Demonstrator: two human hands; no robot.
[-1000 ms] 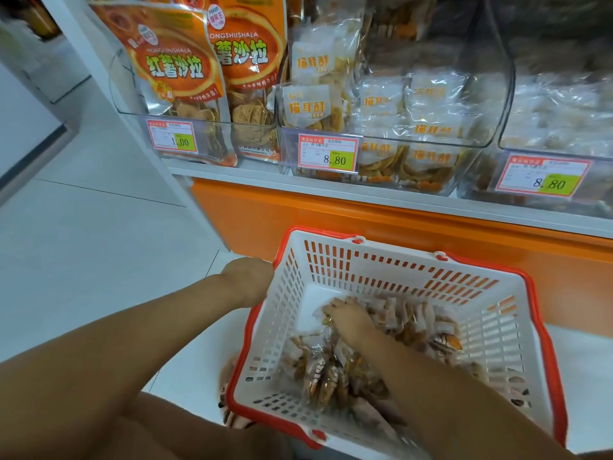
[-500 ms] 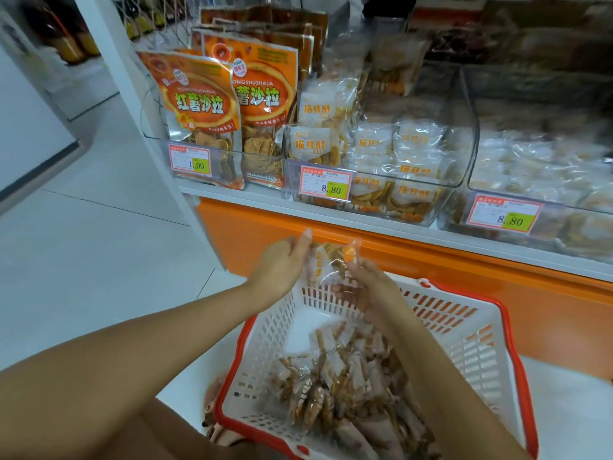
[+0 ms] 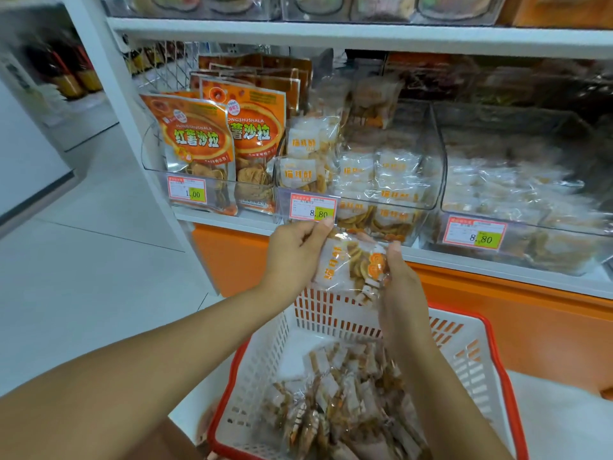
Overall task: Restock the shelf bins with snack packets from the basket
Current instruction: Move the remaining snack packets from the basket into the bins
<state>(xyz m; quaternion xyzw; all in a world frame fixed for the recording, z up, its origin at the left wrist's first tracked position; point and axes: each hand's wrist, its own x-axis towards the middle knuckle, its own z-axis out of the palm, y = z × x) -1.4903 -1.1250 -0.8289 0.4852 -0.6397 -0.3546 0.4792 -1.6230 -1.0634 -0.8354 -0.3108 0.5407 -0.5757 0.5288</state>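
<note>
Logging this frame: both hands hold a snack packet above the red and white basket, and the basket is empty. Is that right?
Not quite. The head view shows the basket is not empty: many packets lie in its bottom. The rest stands: left hand and right hand hold a snack packet above it.

Bare left hand [image 3: 293, 257], bare right hand [image 3: 403, 288]

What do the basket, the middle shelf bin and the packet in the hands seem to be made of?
Basket: moulded plastic, white slotted walls, red rim. Middle shelf bin: clear, glossy rigid plastic, perhaps acrylic; contents show through. Packet: thin transparent film, shiny, crinkled, printed.
</note>
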